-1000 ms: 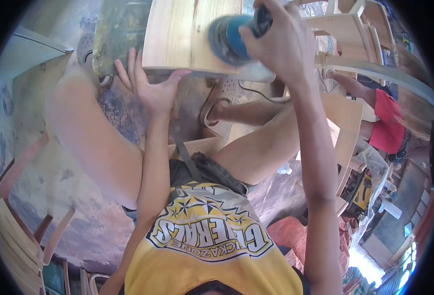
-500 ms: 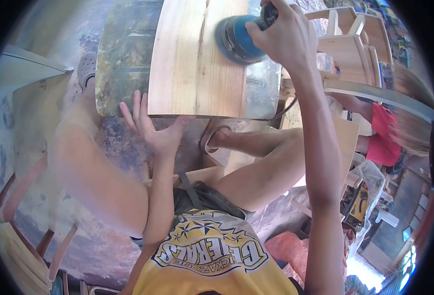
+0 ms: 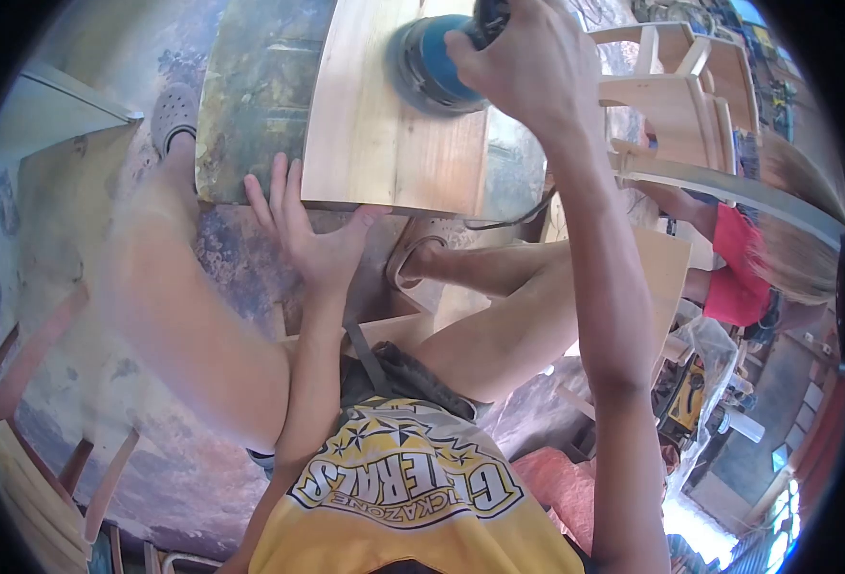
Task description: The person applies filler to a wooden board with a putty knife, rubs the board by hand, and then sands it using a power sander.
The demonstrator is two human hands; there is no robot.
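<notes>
My right hand (image 3: pixel 527 72) is wrapped round the top of a blue power sander (image 3: pixel 444 65), whose round base sits on a pale wooden board (image 3: pixel 365 143). The board lies flat on a stained, worn work surface (image 3: pixel 250 115). At the board's near left corner is my left hand (image 3: pixel 312 225), with fingers spread and the thumb along the near edge. Its fingertips touch the work surface beside the board. A dark cord (image 3: pixel 513 225) runs along the near right edge.
Wooden furniture frames (image 3: pixel 676 105) stand at the right, near a person in a red garment (image 3: pixel 736 263). A tool tray (image 3: pixel 687 392) and a pink plastic bag (image 3: pixel 556 483) lie lower right. Curved wooden legs (image 3: pixel 35 359) stick up at the left.
The sander, in my right hand, has moved left and slightly away over the board. The board and work surface appear shifted a little in view. My left hand keeps its place at the corner.
</notes>
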